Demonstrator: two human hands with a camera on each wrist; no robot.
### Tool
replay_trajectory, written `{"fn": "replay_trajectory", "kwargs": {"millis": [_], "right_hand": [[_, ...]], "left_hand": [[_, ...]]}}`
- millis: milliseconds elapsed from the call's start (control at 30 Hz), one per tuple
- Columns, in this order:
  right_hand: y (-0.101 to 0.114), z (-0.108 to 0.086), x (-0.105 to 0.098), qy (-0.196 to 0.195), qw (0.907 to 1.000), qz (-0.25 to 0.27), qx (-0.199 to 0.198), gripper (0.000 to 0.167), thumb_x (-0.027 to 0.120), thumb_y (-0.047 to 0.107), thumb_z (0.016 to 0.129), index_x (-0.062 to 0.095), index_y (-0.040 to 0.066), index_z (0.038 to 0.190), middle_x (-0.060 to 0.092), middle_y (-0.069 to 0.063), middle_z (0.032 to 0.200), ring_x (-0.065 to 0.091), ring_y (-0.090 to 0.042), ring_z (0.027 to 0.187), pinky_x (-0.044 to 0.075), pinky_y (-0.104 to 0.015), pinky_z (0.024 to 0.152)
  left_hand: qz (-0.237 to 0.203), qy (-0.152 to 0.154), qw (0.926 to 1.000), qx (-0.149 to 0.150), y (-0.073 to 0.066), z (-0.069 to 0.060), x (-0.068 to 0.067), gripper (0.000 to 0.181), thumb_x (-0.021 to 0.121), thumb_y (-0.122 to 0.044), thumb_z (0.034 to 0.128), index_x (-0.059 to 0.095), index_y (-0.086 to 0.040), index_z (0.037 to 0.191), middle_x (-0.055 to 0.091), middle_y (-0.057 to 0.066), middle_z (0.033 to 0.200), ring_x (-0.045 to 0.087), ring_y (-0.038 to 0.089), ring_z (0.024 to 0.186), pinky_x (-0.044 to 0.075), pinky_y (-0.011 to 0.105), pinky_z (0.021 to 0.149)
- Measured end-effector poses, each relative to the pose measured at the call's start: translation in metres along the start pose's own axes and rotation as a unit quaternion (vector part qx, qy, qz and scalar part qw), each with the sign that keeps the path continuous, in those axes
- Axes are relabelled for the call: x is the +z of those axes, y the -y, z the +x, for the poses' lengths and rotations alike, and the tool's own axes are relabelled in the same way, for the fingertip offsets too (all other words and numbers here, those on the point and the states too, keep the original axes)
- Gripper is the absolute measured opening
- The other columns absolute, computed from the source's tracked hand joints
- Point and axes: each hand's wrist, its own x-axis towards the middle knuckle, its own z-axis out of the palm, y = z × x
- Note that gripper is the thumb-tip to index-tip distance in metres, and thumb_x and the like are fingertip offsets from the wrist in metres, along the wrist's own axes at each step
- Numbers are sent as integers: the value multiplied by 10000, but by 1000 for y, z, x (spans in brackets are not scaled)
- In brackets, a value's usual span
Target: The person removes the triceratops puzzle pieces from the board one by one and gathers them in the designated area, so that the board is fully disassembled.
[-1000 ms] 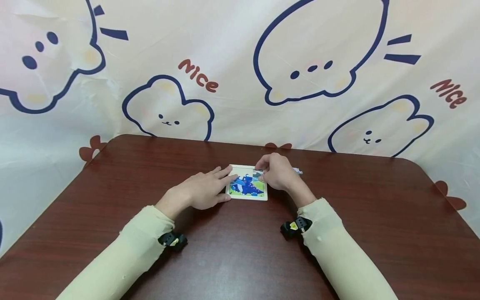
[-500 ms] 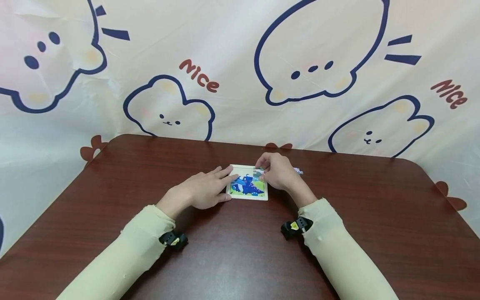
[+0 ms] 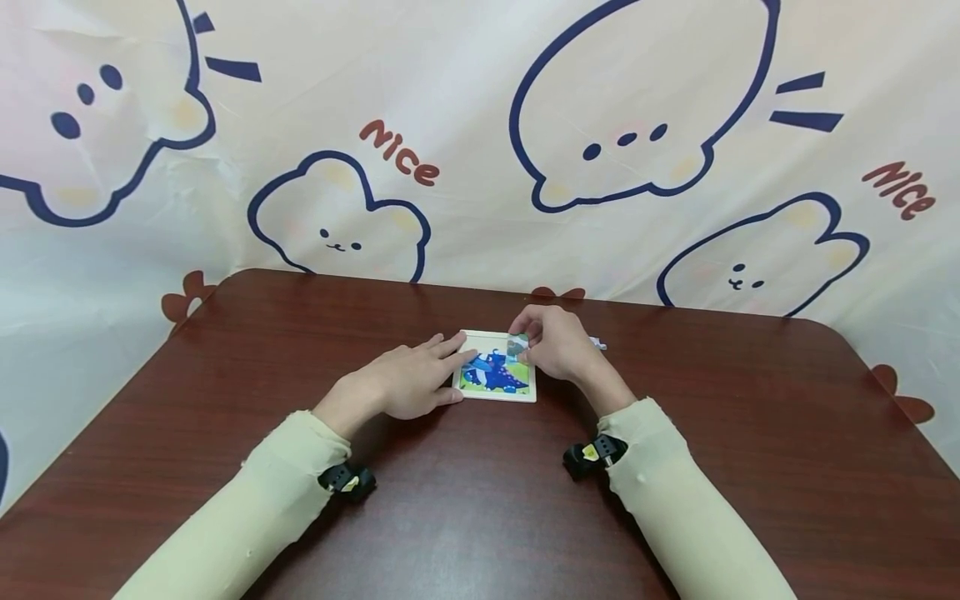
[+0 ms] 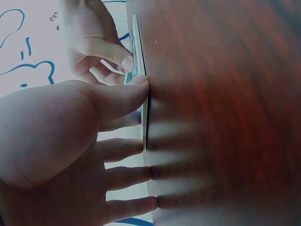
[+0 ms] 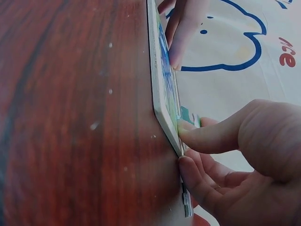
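Observation:
A white-framed picture puzzle [image 3: 495, 375] with a blue dinosaur lies flat on the table. The left hand [image 3: 408, 382] spreads over its left side, thumb at the near left corner and fingertips on the frame and picture. At the upper right corner the right hand [image 3: 557, 343] pinches a small green and grey-blue piece [image 3: 517, 343] between thumb and finger. In the right wrist view that piece [image 5: 189, 117] stands tilted above the puzzle surface, with the thumb of the right hand [image 5: 235, 155] against it. The upper left part of the picture area is plain white.
More pieces [image 3: 597, 342] lie on the table just beyond the right hand, mostly hidden by it. The brown tabletop [image 3: 465, 517] reaches back to a printed white cloth [image 3: 480, 208]. Both wrists carry small black cameras.
The piece in the right hand shows more of its green and grey-blue face and has tilted slightly. Both hands stay in nearly the same place, and the puzzle has not visibly moved.

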Motion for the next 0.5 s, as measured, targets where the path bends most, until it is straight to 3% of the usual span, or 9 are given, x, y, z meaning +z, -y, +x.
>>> {"fn": "replay_trajectory", "kwargs": {"millis": [167, 500], "right_hand": [[-1, 0, -2, 63, 9999, 46, -75, 317, 802, 40, 911, 738, 178, 1188, 680, -113, 1137, 599, -298, 1070, 557, -453, 973], [-4, 1, -3, 80, 9999, 60, -75, 311, 810, 84, 921, 750, 176, 1211, 680, -93, 972, 609, -270, 936, 530, -349, 797]], "left_hand": [[11, -7, 10000, 20, 0, 0, -1, 718, 611, -408, 1070, 309, -211, 1690, 176, 100, 1796, 206, 401, 1652, 307, 688, 1255], [-10, 13, 10000, 3, 0, 0, -1, 716, 614, -405, 1068, 313, -212, 1689, 174, 99, 1796, 204, 398, 1653, 305, 680, 1260]]}}
